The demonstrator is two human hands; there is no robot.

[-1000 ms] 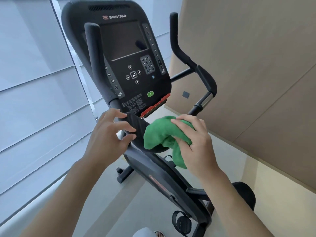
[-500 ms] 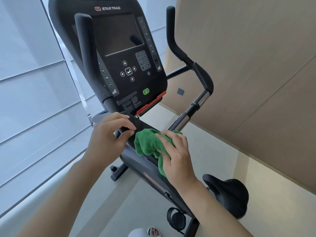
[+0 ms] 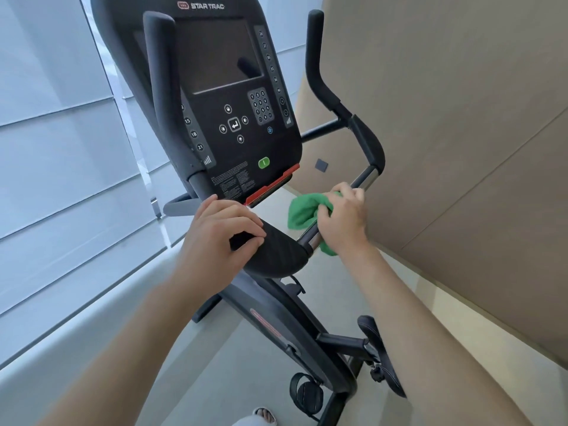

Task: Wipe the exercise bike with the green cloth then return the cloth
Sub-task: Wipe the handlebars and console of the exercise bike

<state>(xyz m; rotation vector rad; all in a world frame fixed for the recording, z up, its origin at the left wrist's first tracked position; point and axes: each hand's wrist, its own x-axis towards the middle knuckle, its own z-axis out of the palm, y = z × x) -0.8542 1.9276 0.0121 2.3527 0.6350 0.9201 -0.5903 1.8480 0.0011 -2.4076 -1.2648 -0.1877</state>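
Observation:
A black exercise bike (image 3: 276, 305) fills the middle of the view, its console (image 3: 227, 96) tilted toward me. My right hand (image 3: 342, 218) grips the green cloth (image 3: 302, 210), wrapped around the chrome part of the right handlebar (image 3: 364, 176). A corner of the cloth hangs below my wrist. My left hand (image 3: 219, 232) rests on the black centre pad (image 3: 276, 250) just under the console, fingers curled over its near edge.
White window blinds (image 3: 61, 179) run along the left. A beige panelled wall (image 3: 461, 149) stands close on the right. The black saddle (image 3: 381, 348) and a pedal (image 3: 305, 395) sit low at the right. Grey floor (image 3: 239, 364) lies beneath, with my sandalled foot (image 3: 264, 415) at the bottom.
My right hand has carried the green cloth up and to the right, off the centre pad and onto the chrome handlebar. My left hand stays on the pad.

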